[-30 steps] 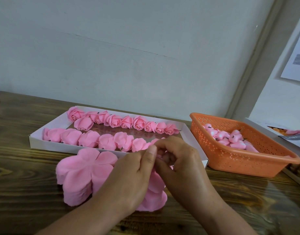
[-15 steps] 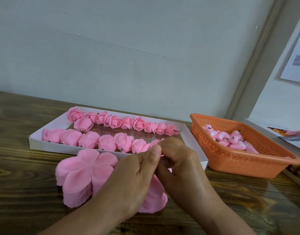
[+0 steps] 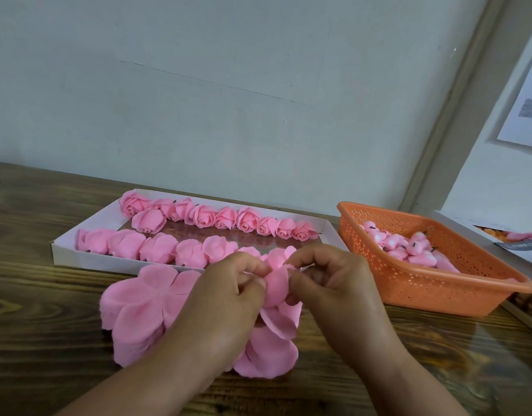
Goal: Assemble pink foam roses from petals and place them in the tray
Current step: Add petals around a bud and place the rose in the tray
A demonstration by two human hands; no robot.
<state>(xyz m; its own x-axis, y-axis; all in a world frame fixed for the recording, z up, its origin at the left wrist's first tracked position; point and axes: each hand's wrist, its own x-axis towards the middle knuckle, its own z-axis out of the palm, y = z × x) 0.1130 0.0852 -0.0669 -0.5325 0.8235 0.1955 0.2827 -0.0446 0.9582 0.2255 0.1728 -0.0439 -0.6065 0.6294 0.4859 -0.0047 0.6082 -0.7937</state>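
Observation:
A half-formed pink foam rose (image 3: 277,283) sits between my two hands above the table. My left hand (image 3: 228,292) pinches its left side and my right hand (image 3: 331,280) pinches its right side, fingers curled round the petals. Below them lies a thick stack of flat flower-shaped pink petal sheets (image 3: 138,307), partly hidden by my left hand. Behind, a white shallow tray (image 3: 78,235) holds two rows of finished pink roses (image 3: 246,219).
An orange perforated basket (image 3: 433,283) with several pink rose buds stands at the right. A white box edge with papers (image 3: 517,241) lies far right. The wall runs close behind the wooden table (image 3: 33,340).
My hands have parted slightly, and the pink rose between them now shows more than before. The petal stack and tray have not moved.

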